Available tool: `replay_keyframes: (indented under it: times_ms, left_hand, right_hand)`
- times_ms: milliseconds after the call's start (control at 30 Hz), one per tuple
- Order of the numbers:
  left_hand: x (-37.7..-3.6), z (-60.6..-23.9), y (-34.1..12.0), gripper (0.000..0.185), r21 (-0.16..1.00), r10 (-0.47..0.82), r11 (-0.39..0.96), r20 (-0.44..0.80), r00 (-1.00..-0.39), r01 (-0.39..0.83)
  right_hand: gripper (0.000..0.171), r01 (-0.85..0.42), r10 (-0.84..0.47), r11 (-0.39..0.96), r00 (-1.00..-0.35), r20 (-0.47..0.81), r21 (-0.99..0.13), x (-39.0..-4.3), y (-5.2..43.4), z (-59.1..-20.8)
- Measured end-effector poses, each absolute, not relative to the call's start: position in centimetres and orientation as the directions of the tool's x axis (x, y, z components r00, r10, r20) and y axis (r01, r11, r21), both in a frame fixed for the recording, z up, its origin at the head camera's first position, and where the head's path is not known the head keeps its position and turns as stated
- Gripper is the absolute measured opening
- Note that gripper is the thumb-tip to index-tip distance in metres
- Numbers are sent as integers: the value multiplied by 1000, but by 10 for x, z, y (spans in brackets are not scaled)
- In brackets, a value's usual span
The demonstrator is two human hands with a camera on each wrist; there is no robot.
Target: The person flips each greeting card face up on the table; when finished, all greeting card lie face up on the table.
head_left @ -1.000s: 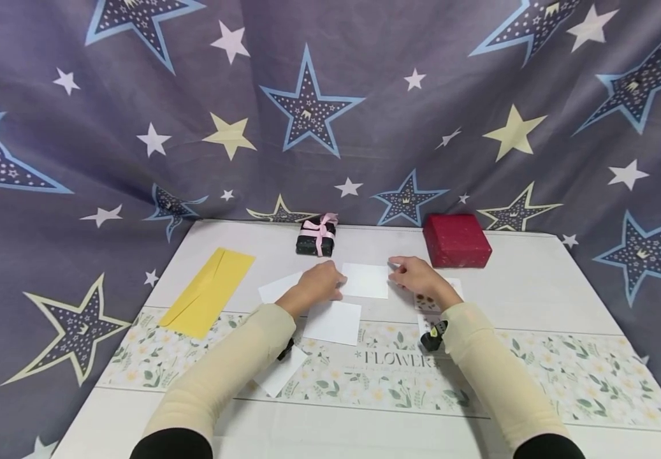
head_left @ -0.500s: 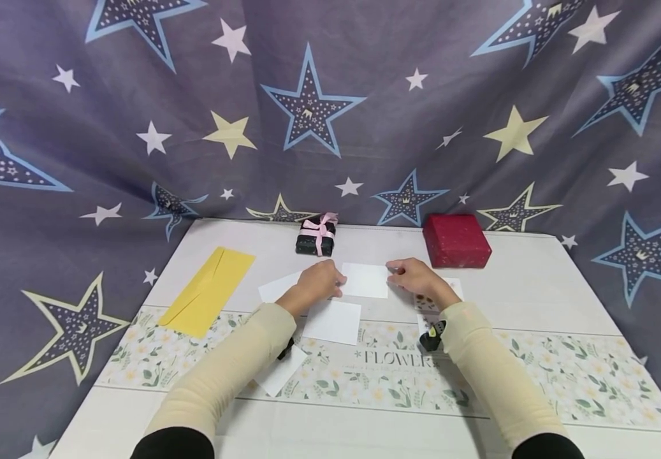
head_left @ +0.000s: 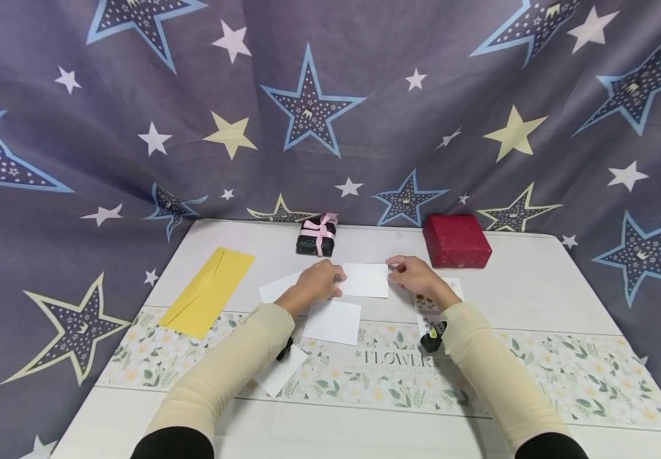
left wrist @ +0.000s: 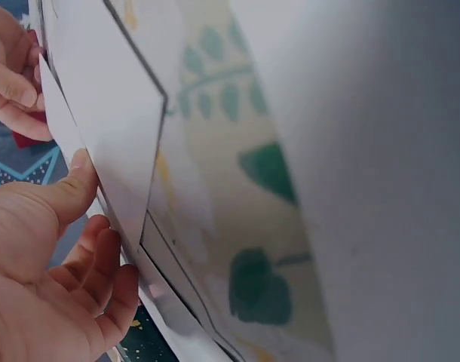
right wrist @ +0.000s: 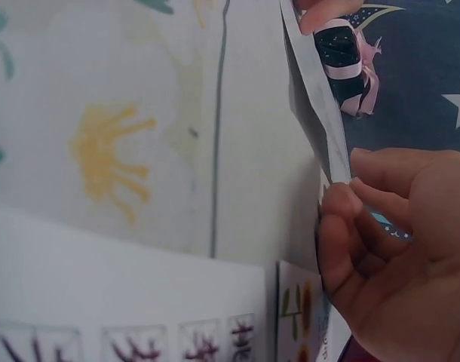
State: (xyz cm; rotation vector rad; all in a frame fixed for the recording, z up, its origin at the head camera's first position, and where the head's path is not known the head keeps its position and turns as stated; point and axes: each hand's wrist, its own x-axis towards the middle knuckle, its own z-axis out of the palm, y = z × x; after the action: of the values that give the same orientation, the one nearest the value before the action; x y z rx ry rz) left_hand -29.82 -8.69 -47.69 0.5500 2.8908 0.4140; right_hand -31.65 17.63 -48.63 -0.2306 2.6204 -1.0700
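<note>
A blank white card [head_left: 366, 280] is held between both hands near the middle of the table. My left hand [head_left: 317, 282] grips its left edge, the thumb [left wrist: 81, 177] lying along the border in the left wrist view. At the opposite side, my right hand [head_left: 416, 278] pinches the corner between thumb and fingers. The right wrist view shows the card [right wrist: 320, 105] edge-on, raised off the table. Just below it lies a second white card [head_left: 333, 322]. Another white paper [head_left: 278, 289] is partly hidden behind the left hand, and one more [head_left: 282, 373] lies beneath the left forearm.
Left on the table [head_left: 537, 287] is a yellow envelope [head_left: 208, 292]. A small black gift box with pink ribbon [head_left: 317, 235] and a red box [head_left: 457, 241] stand at the back. A printed sheet [head_left: 454, 288] lies under the right wrist. A starry curtain [head_left: 387, 146] hangs behind.
Both hands stay almost still on the card's two sides. The right fingers have shifted very slightly left; the other things keep their places.
</note>
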Motion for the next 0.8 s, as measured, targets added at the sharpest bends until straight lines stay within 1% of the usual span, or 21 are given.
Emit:
replay_keyframes:
  times_ms: [133,333,400,467,533,600,633,733,767,800]
  left_hand:
    - [-298,-477,-86,42,289,368,903,-132,-921,319]
    - [-299,-476,-85,66,275,336,918,-151,-930,287]
    - [-300,-476,-86,68,280,326,920,-151,-933,276]
    - [-300,-477,-87,56,281,327,918,-135,-935,280]
    - [-299,-479,-88,38,274,336,914,-102,-936,298]
    - [-299,-481,-89,19,270,347,908,-52,-936,321]
    - [-298,-482,-89,13,274,350,903,-20,-936,332]
    - [-297,-481,-90,9,304,356,882,72,-932,360]
    - [-297,-480,-90,10,318,355,874,98,-930,367]
    - [-297,-479,-90,9,331,354,867,119,-928,373]
  right_hand:
    - [44,-43,-265,655,-948,-177,-754,-313,174,-484]
    - [48,-26,-220,627,-965,-145,-779,-314,167,-486]
    - [49,-32,-209,624,-970,-127,-781,-313,166,-486]
    - [49,-55,-207,627,-973,-98,-777,-312,165,-485]
    - [50,-91,-213,631,-975,-60,-770,-310,166,-484]
    - [46,-127,-217,639,-976,-19,-759,-307,168,-483]
    - [39,-147,-218,648,-976,2,-748,-305,170,-482]
    - [15,-205,-231,664,-971,63,-719,-301,174,-480]
    - [12,-217,-231,668,-970,80,-712,-300,175,-479]
    - [13,-230,-229,673,-968,97,-703,-298,177,-479]
